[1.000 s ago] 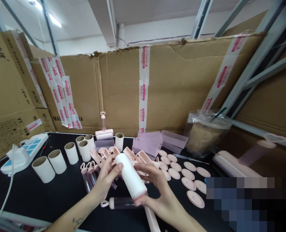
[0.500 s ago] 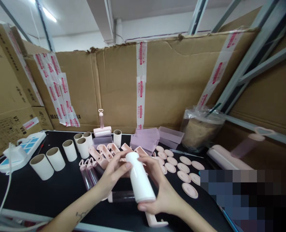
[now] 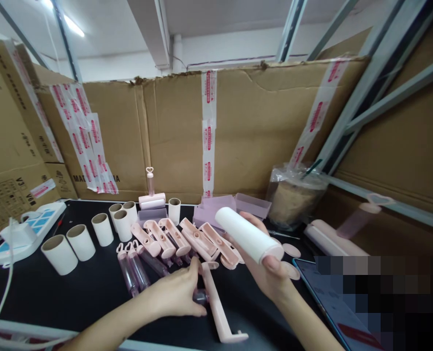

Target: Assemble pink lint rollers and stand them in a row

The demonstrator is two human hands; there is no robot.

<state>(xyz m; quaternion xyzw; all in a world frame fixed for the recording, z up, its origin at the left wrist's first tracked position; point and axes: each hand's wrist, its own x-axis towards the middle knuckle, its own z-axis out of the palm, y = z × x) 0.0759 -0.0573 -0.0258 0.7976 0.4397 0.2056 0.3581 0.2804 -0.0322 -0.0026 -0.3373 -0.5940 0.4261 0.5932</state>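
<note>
In my right hand [image 3: 263,268] is a white sticky-paper roll [image 3: 247,234], held tilted above the table, with a pink cap at its near end. My left hand [image 3: 181,292] closes round the dark see-through handle [image 3: 201,296] of a pink lint roller frame [image 3: 218,307]. This frame lies on the black table with its long bar slanting toward me. Most of the handle is hidden by my fingers. Several more pink frames [image 3: 161,239] lie just beyond my left hand, and loose see-through handles [image 3: 138,265] with loop ends are left of it.
White paper rolls [image 3: 81,242] stand at the left near a power strip [image 3: 29,234]. At the back are purple covers [image 3: 214,207] and an assembled lint roller [image 3: 151,195]. Pink discs [image 3: 291,250] and a phone [image 3: 333,302] lie at the right, near a plastic-bagged container [image 3: 292,200].
My left hand has let go of the white roll and come down onto the frame's handle. My right hand has carried the roll up and to the right, tilting it flatter.
</note>
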